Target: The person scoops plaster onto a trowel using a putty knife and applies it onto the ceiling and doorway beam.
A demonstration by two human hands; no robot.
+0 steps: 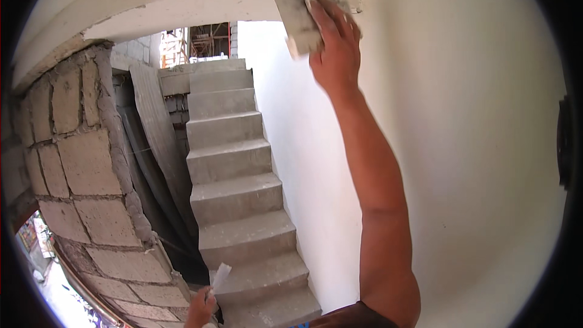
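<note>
High above the stairs, my right hand [339, 42] grips a flat, squarish plastering blade [291, 18], grey and smeared. Its fingers lie across the blade's face, and the blade is against or very close to the beam [212, 6] near the wall corner; I cannot tell whether it touches. Low in the picture, my left hand [200, 310] is closed around the handle of a putty knife [221, 276]. The knife points upward, with a pale, whitish blade.
Concrete stairs [237, 164] climb away between a pale right wall [473, 146] and a rough block wall [91, 164] on the left. Boards or sheets [161, 133] lean behind the block wall. A dark object [565, 143] shows at the right rim.
</note>
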